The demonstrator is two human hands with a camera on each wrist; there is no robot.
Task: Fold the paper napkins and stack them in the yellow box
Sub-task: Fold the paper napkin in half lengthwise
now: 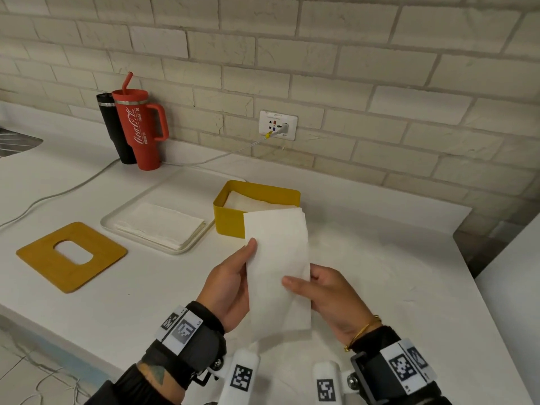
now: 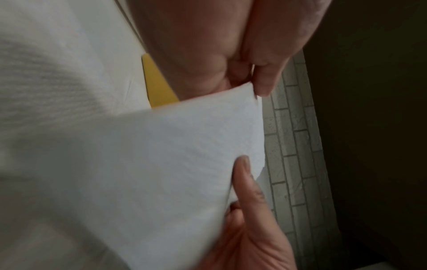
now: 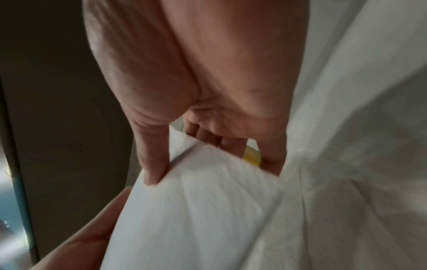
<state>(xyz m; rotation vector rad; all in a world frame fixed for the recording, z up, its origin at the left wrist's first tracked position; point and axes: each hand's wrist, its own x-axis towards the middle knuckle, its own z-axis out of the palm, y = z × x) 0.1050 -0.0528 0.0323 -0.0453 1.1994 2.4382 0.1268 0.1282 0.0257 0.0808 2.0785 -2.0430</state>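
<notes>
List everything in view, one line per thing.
held napkin: one, white, folded, in both hands above the counter
yellow box: one, on the counter, napkins inside
napkin stack: one, white, on the tray
tray: one, white, left of the box
wooden lid: one, tan, with a slot, far left
red tumbler: one, by the wall
black bottle: one, behind the tumbler
cable: one, white, from the wall outlet
left hand: pinches the napkin
right hand: pinches the napkin
</notes>
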